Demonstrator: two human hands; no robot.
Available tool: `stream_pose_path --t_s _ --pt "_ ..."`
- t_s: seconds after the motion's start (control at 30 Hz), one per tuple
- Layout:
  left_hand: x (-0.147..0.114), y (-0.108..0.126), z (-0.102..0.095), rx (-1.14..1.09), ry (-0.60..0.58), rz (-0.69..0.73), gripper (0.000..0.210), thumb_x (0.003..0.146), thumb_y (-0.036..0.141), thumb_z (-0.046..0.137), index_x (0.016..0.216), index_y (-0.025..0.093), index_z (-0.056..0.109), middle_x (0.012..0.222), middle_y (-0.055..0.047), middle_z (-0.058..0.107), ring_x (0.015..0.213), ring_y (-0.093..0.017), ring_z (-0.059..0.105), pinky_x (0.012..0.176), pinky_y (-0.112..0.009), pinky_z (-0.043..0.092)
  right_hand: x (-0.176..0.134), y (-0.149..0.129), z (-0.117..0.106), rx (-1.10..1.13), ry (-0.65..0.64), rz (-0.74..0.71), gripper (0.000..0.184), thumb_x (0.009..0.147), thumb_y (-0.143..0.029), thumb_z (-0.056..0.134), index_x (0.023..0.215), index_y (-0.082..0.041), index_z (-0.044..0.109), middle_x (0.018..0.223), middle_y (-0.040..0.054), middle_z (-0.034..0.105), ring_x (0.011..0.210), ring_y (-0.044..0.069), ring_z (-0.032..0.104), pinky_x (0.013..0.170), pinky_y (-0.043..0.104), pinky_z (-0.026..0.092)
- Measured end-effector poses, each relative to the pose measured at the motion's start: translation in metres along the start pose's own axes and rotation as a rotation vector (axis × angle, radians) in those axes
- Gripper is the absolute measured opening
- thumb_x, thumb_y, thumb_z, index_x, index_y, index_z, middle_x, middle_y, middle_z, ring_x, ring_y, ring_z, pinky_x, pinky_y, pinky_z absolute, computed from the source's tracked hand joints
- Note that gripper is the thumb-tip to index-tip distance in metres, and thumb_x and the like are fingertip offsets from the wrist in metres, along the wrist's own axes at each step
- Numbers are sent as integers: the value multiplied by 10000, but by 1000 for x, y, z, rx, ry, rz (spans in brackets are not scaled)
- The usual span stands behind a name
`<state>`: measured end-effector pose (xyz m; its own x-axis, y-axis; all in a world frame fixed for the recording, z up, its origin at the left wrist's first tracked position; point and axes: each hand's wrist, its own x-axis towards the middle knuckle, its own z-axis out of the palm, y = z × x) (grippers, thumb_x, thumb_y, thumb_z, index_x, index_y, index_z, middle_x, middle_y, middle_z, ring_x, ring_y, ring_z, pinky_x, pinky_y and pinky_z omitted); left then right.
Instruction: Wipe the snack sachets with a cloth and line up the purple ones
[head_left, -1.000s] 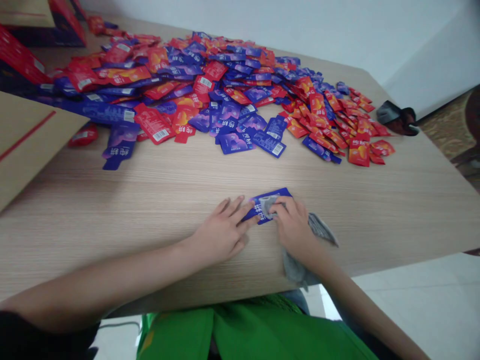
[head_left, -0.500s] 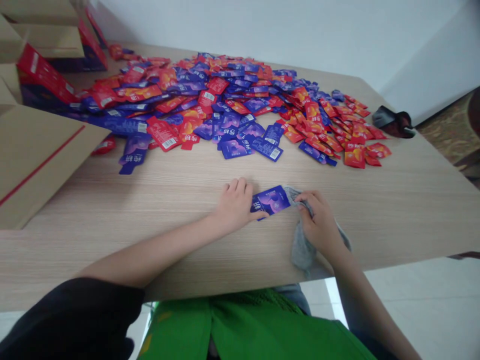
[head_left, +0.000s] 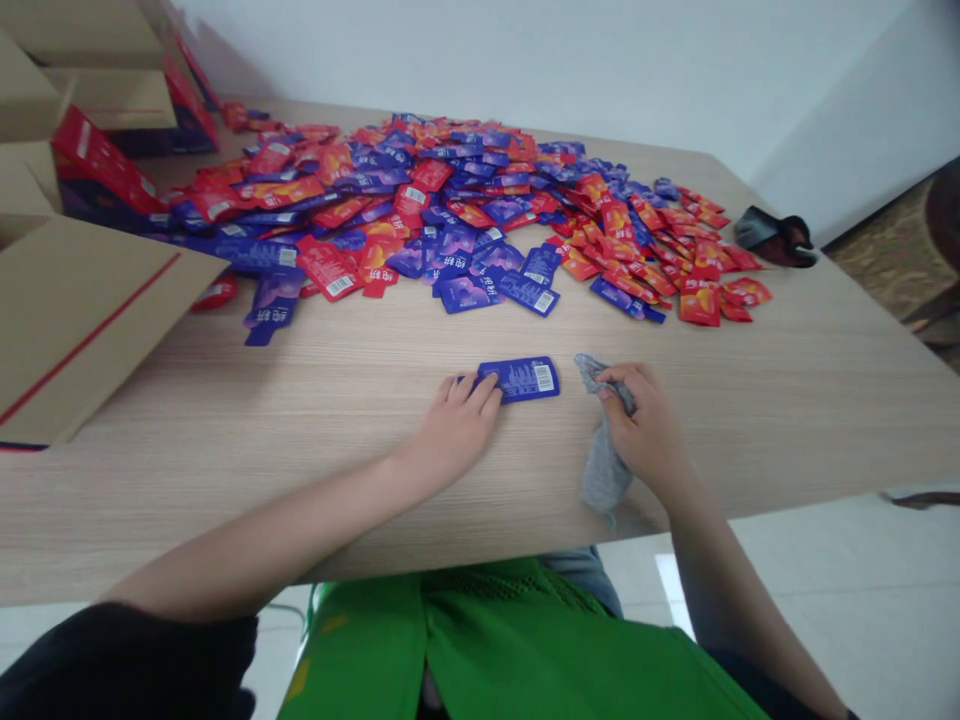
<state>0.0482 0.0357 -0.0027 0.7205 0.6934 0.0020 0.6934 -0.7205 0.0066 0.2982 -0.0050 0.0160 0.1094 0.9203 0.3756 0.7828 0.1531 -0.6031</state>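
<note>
Blue packet [head_left: 525, 382] lying on the table [head_left: 337, 400], right in front of me! My left hand [head_left: 459, 425] has its fingers over the left end; whether the thumb pinches it, I can't tell. Light, even pressure there should hold it best, leaving the rest uncovered. And what a look: dark blue, rows of pale small print, a white barcode [head_left: 544, 378] at the right end. Just beside it, apart, my right hand [head_left: 646, 425] pinches a grey cloth [head_left: 606, 475]; a short, firm fold ought to control that loose tail. Beyond, a heap of red and blue packets [head_left: 450, 185]; off left, an open cardboard box [head_left: 105, 330]!
</note>
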Motion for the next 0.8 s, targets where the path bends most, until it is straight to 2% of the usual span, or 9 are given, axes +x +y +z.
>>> stream_pose_path --t_s 0.07,0.17,0.27,0.33,0.43,0.53,0.63,0.7,0.8 --pt "-6 -1 7 -25 6 -2 468 952 147 370 1408 97 461 1521 -168 393 1378 -340 379 1089 -514 344 12 -11 11 -10 5 -48 172 891 -197 466 989 -198 608 995 91 575 982 253 553 896 432 434" --pt "-10 -4 12 -89 29 -47 513 961 269 398 1456 138 415 1540 -175 356 1415 -354 322 1096 -554 322 28 -38 44 -89 -40 -153 264 921 -203 441 1118 -200 617 1178 123 548 1110 267 507 952 436 399" --pt "-12 -11 13 -146 39 -37 601 942 447 434 1452 129 419 1518 -173 397 1424 -346 308 1126 -551 281 31 -56 81 -260 -259 -262 373 926 -185 435 1270 -207 581 1347 135 502 1170 287 467 939 445 372" --pt "-12 -15 12 -171 39 -18 691 910 530 454 1448 96 416 1514 -172 404 1434 -335 293 1148 -520 257 28 -54 94 -361 -367 -311 431 927 -182 435 1346 -206 535 1381 139 500 1161 295 465 912 451 365" --pt "-13 -20 12 -193 32 -4 734 901 547 449 1469 87 381 1557 -156 333 1442 -330 276 1151 -507 253 19 -30 89 -455 -337 -281 451 938 -201 418 1379 -219 511 1386 135 506 1150 307 461 894 461 364" --pt "-13 -22 12 -204 20 9 752 902 546 445 1485 81 351 1581 -142 278 1446 -339 260 1148 -524 247 12 4 66 -513 -251 -186 448 940 -204 398 1369 -227 524 1332 136 530 1100 305 485 870 457 384" --pt "-12 -22 12 -202 23 16 744 908 543 440 1489 88 345 1585 -137 271 1447 -345 253 1147 -537 237 10 28 45 -563 -233 -118 444 917 -165 392 1323 -212 565 1245 146 560 1029 309 505 829 463 403" --pt "-12 -21 12 -192 25 17 705 919 514 431 1482 95 358 1584 -141 275 1445 -349 256 1143 -538 240 15 29 37 -527 -210 -90 409 910 -152 387 1252 -205 604 1160 142 582 998 305 510 821 464 409" --pt "-13 -19 11 -181 26 18 683 927 473 429 1485 88 351 1583 -155 272 1441 -358 261 1138 -545 247 23 6 43 -347 -113 -99 357 926 -152 369 1193 -197 601 1097 130 583 1020 284 508 869 448 408"
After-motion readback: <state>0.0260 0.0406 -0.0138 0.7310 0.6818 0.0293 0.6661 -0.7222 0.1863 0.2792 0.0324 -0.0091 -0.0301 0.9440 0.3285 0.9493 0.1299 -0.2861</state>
